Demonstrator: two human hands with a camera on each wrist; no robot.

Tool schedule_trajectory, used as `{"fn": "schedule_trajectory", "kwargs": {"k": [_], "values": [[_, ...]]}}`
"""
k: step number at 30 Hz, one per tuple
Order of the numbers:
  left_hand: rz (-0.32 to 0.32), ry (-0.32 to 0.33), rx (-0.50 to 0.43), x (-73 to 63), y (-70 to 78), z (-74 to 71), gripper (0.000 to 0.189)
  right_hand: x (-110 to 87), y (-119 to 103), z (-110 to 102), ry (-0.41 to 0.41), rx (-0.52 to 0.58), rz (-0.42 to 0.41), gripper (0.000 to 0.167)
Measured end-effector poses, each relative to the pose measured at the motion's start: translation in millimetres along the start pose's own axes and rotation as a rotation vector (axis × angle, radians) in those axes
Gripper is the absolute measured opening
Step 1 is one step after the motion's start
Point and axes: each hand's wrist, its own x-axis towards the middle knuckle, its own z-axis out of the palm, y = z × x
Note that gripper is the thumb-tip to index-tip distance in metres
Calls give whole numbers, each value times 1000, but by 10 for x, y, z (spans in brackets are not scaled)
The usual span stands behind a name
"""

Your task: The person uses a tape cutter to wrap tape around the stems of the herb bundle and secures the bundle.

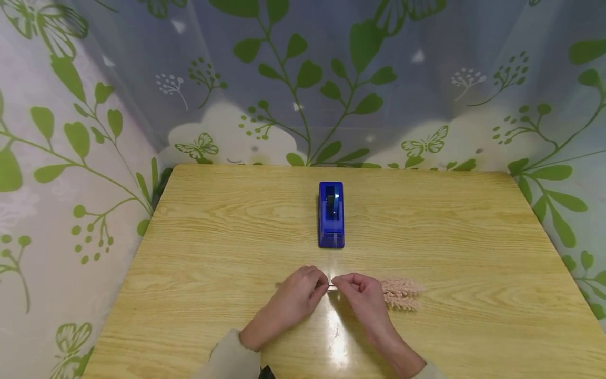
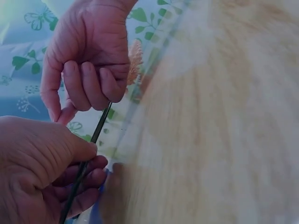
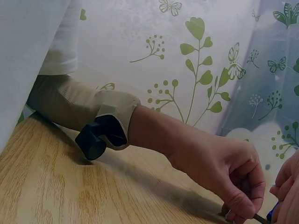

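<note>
Two pale pink feathery flower sprigs (image 1: 401, 293) lie sideways near the table's front, heads to the right. Their dark thin stem (image 2: 99, 127) runs between both hands. My left hand (image 1: 294, 293) pinches the stem between thumb and fingers. Just to the right, my right hand (image 1: 365, 299) has its fingers curled around the stem close to the flower heads, its thumb and forefinger tips together. A blue tape dispenser (image 1: 331, 216) stands beyond the hands. From its front a faint strip of clear tape (image 1: 334, 259) stretches down toward the stem between the fingertips.
The wood-grain table (image 1: 213, 221) carries all of this. A curtain (image 1: 227, 105) printed with green leaves and butterflies surrounds its back and sides. A dark wrist device (image 3: 93, 140) sits at the left sleeve cuff.
</note>
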Motion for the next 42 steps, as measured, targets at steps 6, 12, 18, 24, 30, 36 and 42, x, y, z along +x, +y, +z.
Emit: {"fn": "schedule_trajectory", "kwargs": {"k": [6,12,18,24,30,36,42], "values": [[8,40,-91,27,1,-9,4,6,10,3,-3,0,-6,20],[-14,48,-126,53,36,-65,5,3,6,-1,6,-1,-8,23],[-11,54,-128,80,40,-91,4,4,8,-3,24,-14,7,23],[6,52,-124,115,46,-107,5,-4,6,-7,26,-16,15,20],[18,53,-130,155,73,-141,3,-7,24,-12,11,1,-6,20],[19,59,-122,162,87,-148,6,-9,35,-22,-9,20,22,22],[18,60,-115,158,83,-140,5,7,56,-35,-4,25,45,23]]}}
